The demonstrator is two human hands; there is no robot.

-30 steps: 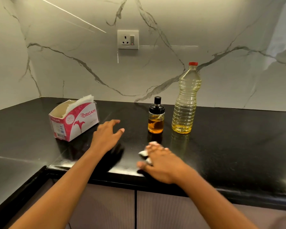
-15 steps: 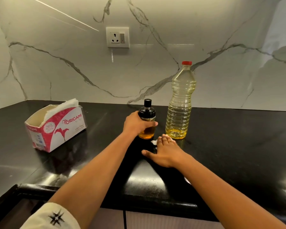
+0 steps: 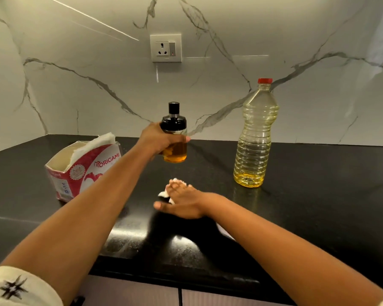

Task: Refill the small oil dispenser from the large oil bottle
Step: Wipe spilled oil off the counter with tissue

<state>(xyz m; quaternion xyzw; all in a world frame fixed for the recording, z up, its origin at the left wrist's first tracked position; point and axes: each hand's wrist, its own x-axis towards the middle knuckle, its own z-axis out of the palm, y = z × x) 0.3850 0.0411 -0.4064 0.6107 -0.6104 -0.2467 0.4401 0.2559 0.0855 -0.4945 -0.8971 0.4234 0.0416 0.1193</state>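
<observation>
From the head camera we see our left hand (image 3: 158, 139) wrapped around the small oil dispenser (image 3: 174, 141), fingers closed on its glass body just under the black lid. The dispenser is upright and lifted clear of the black surface (image 3: 318, 195), above the middle of it and in front of the marble wall (image 3: 97, 85). Its black cap with a narrow knob is on, and amber oil fills roughly the lower half of the glass.

Our right hand (image 3: 181, 203) lies flat, palm down, fingers spread loosely, pressing on a crumpled white tissue (image 3: 164, 193) that peeks out at the fingertips and beside the thumb. It grips nothing else; it sits on the surface below the lifted dispenser and a little toward us.

The large oil bottle (image 3: 255, 138) stands upright on the surface to the right of the dispenser, well apart from both hands, near the wall. Its red cap (image 3: 265, 80) is on, and only a shallow layer of yellow oil shows at the bottom, the rest of the clear ribbed plastic looking nearly empty.

To the left stands a torn-open red and white tissue box (image 3: 84, 171) with white tissue sticking out of the top; our left forearm crosses in front of its right corner. A wall socket (image 3: 165, 48) sits on the marble above the dispenser. A cream sleeve (image 3: 20, 288) with a dark star mark shows at the lower left corner.
</observation>
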